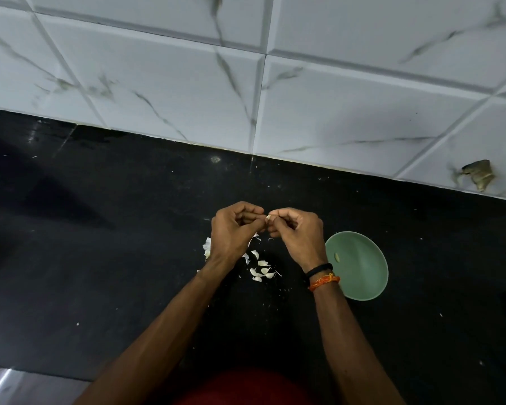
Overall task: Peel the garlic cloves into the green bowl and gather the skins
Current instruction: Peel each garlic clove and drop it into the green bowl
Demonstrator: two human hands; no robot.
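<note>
The garlic clove (268,218) sits pinched between the fingers of the left hand (234,229) and right hand (297,230). Peel over the skins (260,268) at six o'clock; drop it into the green bowl (362,276) at four o'clock on the table (100,229).

One head-worn camera looks steeply down from close above the black counter (100,258), facing the tiled wall (246,68) across the upper frame; forearms enter from the bottom edge.
</note>
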